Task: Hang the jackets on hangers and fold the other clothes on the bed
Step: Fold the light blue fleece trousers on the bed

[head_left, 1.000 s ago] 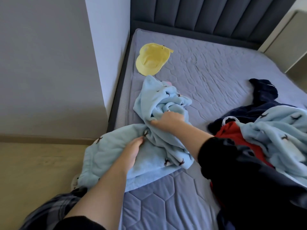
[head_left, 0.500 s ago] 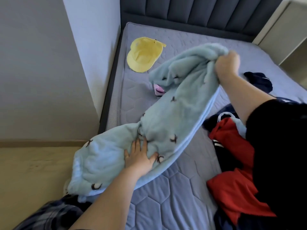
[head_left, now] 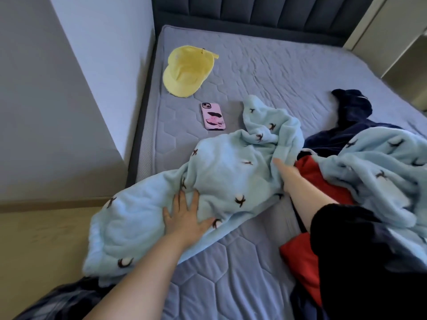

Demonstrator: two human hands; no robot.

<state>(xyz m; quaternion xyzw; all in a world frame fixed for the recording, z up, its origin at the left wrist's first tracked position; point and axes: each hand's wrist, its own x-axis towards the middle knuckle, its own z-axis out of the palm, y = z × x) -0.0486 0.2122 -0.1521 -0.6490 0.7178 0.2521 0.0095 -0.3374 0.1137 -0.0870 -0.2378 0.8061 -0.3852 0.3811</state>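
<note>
A light blue fleece garment (head_left: 221,172) with small dark prints lies stretched across the near left part of the bed (head_left: 277,65), one end hanging over the bed's left edge. My left hand (head_left: 184,218) presses flat on its lower part, fingers spread. My right hand (head_left: 285,172) lies with straight fingers against its bunched right side. To the right lies a pile: a second light blue fleece piece (head_left: 379,172), a red garment (head_left: 309,181) and a dark navy garment (head_left: 351,109).
A yellow cap (head_left: 187,71) and a phone in a pink case (head_left: 213,116) lie on the mattress toward the left. A wall corner (head_left: 111,88) runs along the bed's left side. The dark padded headboard (head_left: 254,12) stands at the far end.
My right hand has come down from holding the fleece end up and has laid it on the bed. The phone, partly covered before, now shows fully. My left hand stays pressed on the fleece.
</note>
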